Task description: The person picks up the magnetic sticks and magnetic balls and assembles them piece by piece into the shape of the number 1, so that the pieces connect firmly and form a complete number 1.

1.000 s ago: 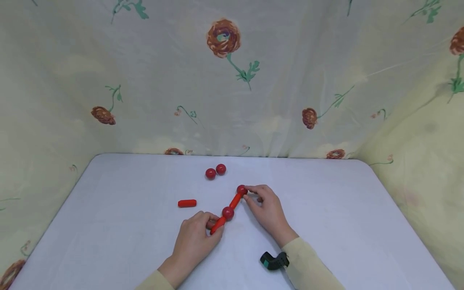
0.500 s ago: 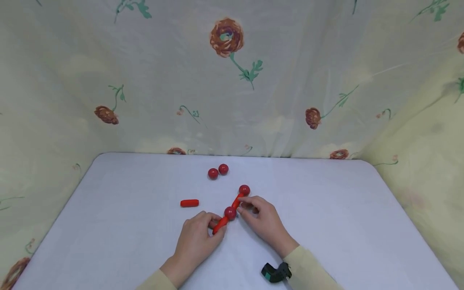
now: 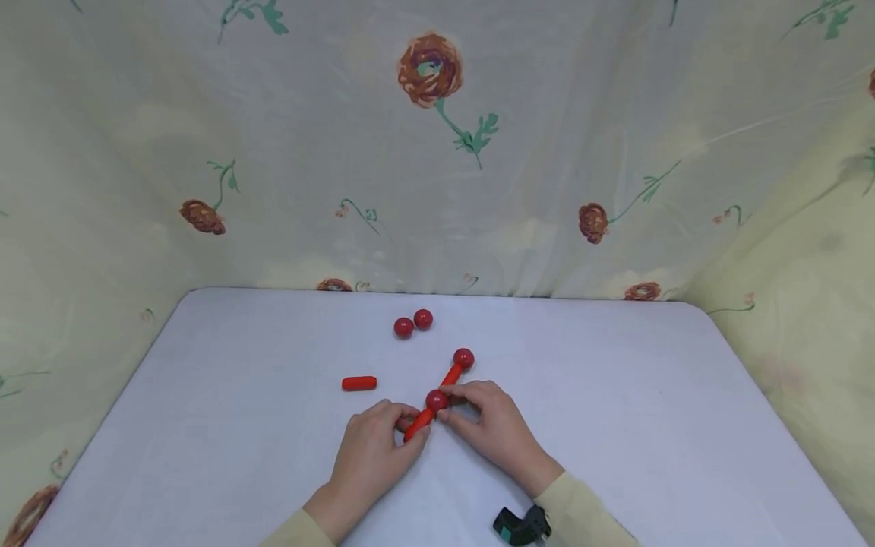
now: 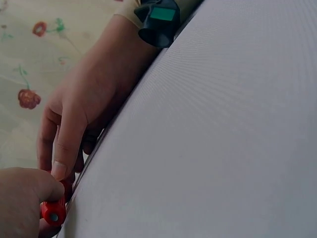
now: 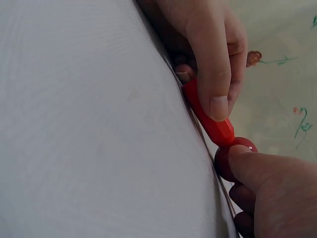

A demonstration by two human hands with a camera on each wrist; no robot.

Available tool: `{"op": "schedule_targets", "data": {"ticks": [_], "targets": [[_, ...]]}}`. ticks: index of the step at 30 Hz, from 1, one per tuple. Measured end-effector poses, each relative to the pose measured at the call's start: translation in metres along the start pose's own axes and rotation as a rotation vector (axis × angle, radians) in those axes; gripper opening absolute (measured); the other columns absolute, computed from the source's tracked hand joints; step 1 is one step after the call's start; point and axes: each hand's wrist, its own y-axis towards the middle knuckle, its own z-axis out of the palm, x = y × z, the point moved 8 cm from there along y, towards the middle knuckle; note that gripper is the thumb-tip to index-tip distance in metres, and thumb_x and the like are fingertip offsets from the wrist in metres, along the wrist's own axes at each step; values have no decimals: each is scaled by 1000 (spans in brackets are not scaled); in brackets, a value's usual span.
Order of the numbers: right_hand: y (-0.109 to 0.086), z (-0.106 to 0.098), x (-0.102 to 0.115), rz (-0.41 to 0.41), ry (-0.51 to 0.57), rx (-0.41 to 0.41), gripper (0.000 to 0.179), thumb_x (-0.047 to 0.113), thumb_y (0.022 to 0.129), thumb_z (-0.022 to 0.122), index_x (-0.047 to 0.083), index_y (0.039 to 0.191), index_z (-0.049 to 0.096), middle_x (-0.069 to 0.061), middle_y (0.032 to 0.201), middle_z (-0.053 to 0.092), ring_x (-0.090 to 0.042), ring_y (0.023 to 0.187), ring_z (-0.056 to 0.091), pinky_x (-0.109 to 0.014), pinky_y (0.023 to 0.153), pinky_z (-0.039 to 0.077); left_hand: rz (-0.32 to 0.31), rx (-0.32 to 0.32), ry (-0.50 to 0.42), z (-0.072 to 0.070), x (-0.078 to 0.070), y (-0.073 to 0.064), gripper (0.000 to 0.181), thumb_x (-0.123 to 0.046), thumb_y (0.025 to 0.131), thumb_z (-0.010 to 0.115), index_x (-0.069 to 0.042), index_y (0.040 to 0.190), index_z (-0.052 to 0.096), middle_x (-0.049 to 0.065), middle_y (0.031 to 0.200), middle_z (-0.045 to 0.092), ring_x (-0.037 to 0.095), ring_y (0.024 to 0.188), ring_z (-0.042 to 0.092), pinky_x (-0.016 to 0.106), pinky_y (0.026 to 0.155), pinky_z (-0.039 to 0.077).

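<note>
One short, red, faceted rod [image 3: 417, 425] is gripped between the thumb and fingers of the left hand [image 3: 372, 441]; its end face, with a pale central spot, shows beside the left thumb in the left wrist view. Just ahead of the left fingertips, the rod meets a glossy, dark-red ball [image 3: 436, 399], pinched between the thumb and fingers of the right hand [image 3: 502, 425]. Beyond the right fingertips, a second red rod [image 3: 452, 375] continues the slanting line and ends in a second dark-red ball [image 3: 464, 358]. A loose red rod [image 3: 359, 384] lies ahead and to the left of the left fingers. Farther beyond the fingers of both hands, a loose dark-red ball [image 3: 404, 327] and its matching neighbour [image 3: 423, 319] lie side by side on a white, round-cornered table [image 3: 615, 395]. Behind the right fingers, at the cuff of a cream sleeve [image 3: 581, 513], is a black device with a green patch [image 3: 521, 526]. Well past all fingers hangs a pale cloth [image 3: 307, 114] printed with rust-brown flowers.
</note>
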Motion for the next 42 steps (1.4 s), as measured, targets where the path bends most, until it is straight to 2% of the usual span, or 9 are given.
{"op": "schedule_targets", "data": {"ticks": [10,25,32,38,42], "targets": [[0,2,1,37,-4,-7,36,32,83,81,25,117,71,19,106,67,-5,100,57,-34,86,51,-18,15,-11,1,1,1,29,-41,83,78,-19,101,75,-16,75,56,3,61,46,30,67,40],[0,2,5,-13,-37,-22,36,33,85,79,25,119,71,16,108,68,-7,102,58,-35,88,50,9,13,-15,-1,-2,-1,29,-43,84,77,-20,101,74,-16,77,57,0,61,45,32,68,40],[1,1,2,-12,-22,-36,35,32,85,79,25,118,71,16,108,68,-7,101,58,-35,87,50,8,10,-21,-1,-2,-1,37,-45,82,78,-20,109,72,-15,82,58,2,62,46,31,69,40],[2,1,0,2,-24,-31,36,33,86,78,25,120,71,16,109,68,-6,102,58,-34,87,50,5,6,-107,-11,-1,1,36,-41,84,78,-19,112,70,-11,87,59,6,66,49,25,62,44],[3,4,-3,26,-37,-10,36,35,87,77,26,121,71,18,110,67,-5,102,57,-32,88,50,1,3,-146,-23,3,8,33,-35,85,78,-20,113,69,-11,91,59,8,73,53,24,63,47]]}}
